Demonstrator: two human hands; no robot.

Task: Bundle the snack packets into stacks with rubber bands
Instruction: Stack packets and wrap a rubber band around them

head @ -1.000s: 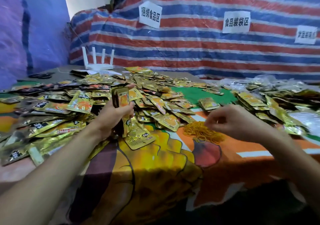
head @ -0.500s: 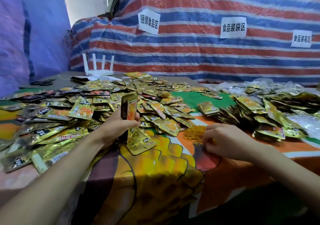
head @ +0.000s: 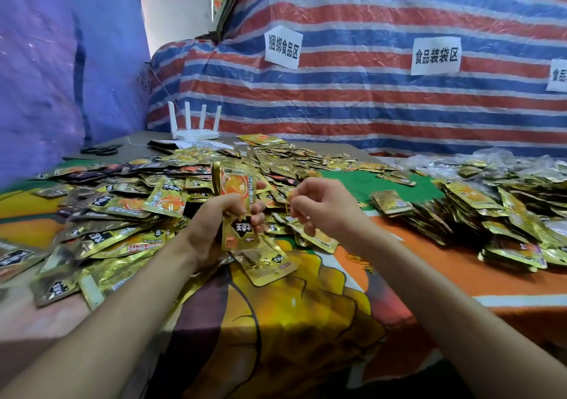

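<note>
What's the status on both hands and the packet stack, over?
Left hand grips packet stack upright. Right hand beside it, fingers curled, contents unclear. Loose packets heaped around, nothing blocking.

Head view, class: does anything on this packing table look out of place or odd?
A white four-antenna router stands at the far left corner of the table, behind the gold foil snack packets; unrelated to bundling. Nothing else stands out.

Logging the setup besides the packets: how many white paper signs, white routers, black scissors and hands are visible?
White paper signs on striped tarp: 3
White four-antenna router: 1
Black scissors: 1
Hands: 2, left hand gripping gold foil packet stack, right hand beside it
Total: 7
</note>
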